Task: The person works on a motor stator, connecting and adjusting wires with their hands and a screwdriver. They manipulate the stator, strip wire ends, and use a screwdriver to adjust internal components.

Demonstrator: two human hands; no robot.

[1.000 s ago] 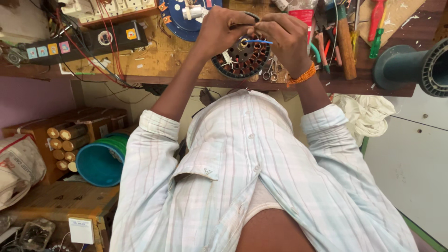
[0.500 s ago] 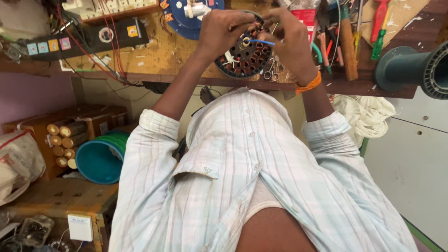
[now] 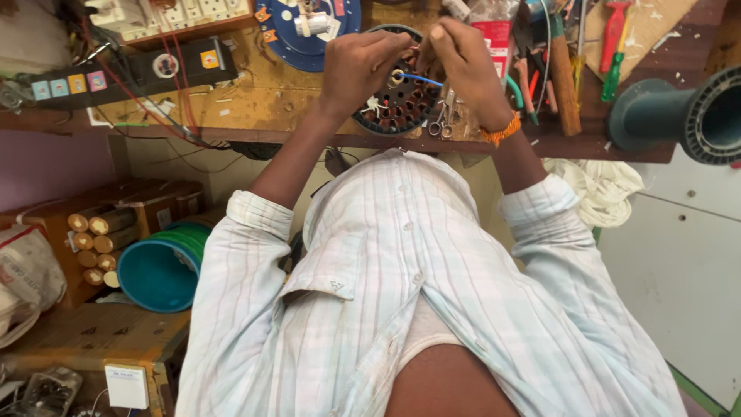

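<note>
Both hands work at the round slotted motor core (image 3: 397, 108) on the bench (image 3: 255, 100): left hand (image 3: 363, 66) steadies it, right hand (image 3: 463, 66) pinches a blue wire (image 3: 423, 79), which seems to need careful threading.

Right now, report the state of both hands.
Left hand: closed, gripping the round black slotted motor core.
Right hand: closed, pinching a thin blue wire.

Dark round slotted stator (image 3: 397, 104) on bench, blue wire (image 3: 423, 79) across.
</note>
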